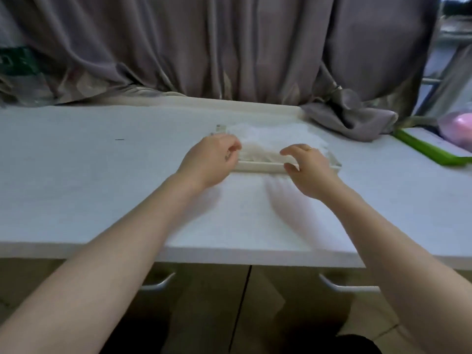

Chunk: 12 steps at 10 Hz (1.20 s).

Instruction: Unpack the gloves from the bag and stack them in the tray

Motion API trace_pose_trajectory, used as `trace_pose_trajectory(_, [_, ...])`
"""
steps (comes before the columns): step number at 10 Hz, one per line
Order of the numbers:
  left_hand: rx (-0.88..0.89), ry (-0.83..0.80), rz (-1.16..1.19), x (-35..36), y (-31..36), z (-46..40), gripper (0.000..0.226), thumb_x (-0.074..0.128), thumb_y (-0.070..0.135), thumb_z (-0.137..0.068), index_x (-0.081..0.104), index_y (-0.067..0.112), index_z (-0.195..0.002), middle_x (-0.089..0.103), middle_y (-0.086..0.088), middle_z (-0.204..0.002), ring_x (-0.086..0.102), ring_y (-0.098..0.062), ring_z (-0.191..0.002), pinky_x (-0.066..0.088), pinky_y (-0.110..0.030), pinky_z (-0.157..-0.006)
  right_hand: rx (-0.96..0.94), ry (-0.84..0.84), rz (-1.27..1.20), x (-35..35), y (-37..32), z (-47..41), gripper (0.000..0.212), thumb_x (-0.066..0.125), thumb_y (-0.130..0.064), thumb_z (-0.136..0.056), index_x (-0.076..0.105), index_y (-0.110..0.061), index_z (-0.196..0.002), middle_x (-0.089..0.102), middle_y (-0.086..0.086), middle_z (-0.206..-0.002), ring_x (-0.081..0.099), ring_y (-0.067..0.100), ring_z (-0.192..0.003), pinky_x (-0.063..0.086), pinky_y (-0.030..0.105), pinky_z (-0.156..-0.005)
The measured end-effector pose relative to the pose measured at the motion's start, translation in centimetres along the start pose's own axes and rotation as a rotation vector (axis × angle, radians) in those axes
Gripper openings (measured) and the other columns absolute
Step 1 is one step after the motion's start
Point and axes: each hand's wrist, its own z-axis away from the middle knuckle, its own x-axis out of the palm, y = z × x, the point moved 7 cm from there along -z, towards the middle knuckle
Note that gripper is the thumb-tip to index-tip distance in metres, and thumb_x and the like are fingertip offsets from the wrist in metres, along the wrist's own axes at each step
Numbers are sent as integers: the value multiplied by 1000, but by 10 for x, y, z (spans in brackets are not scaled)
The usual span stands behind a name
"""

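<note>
A shallow white tray (260, 166) sits on the white table, a little past its middle. A pile of thin translucent gloves (270, 140) lies in it, with clear plastic bag material showing at the far left corner (221, 129). My left hand (212, 160) is at the tray's left end, fingers curled at the edge of the glove pile. My right hand (309, 167) hovers over the tray's front right part, fingers bent and spread, thumb near the front rim. Whether either hand pinches the plastic is unclear.
A grey curtain (229, 47) hangs behind the table and bunches onto it at the right (350, 118). A green board (429, 149) and a pink bundle in plastic (459, 126) lie at the far right. Cabinet doors with handles (339, 284) are below the table's front edge.
</note>
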Motion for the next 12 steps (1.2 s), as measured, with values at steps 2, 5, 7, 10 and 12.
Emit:
trace_pose_trajectory(2, [-16, -206, -317, 56, -6, -40, 29, 47, 26, -92, 61, 19, -117, 57, -1, -118, 54, -24, -107, 44, -33, -81, 18, -57, 181, 20, 64, -25, 39, 47, -15, -90, 51, -27, -127, 48, -1, -135, 43, 28, -122, 29, 37, -96])
trace_pose_trajectory(5, [-71, -278, -482, 76, -42, -66, 21, 44, 27, -96, 58, 15, -87, 58, -4, -104, 55, -26, -87, 36, -27, -63, -76, -88, 200, 35, 62, -82, 26, 44, -9, -91, 60, -16, -110, 51, 4, -122, 51, 29, -97, 24, 28, -68])
trace_pose_trajectory(7, [-175, -193, -529, 80, -105, -120, 23, 43, 20, -95, 65, 15, -93, 62, -8, -101, 54, -28, -88, 36, -29, -64, -33, -82, 152, 63, 51, -160, 23, 45, -9, -90, 62, -17, -103, 53, 4, -115, 52, 30, -99, 29, 30, -73])
trace_pose_trajectory(10, [-221, -185, -569, 90, -157, -183, 20, 44, 9, -88, 60, 18, -80, 61, -7, -96, 57, -28, -87, 31, -29, -62, 7, -107, 113, 93, 48, -245, 22, 52, -14, -86, 67, -22, -99, 56, 2, -110, 56, 27, -103, 34, 28, -72])
trace_pose_trajectory(12, [-182, -144, -635, 87, -163, -173, 27, 45, 9, -92, 58, 16, -114, 56, -6, -114, 52, -27, -105, 35, -32, -71, 0, -53, 180, 95, 43, -234, 27, 49, -19, -90, 54, -19, -117, 49, 5, -122, 52, 30, -103, 33, 33, -77])
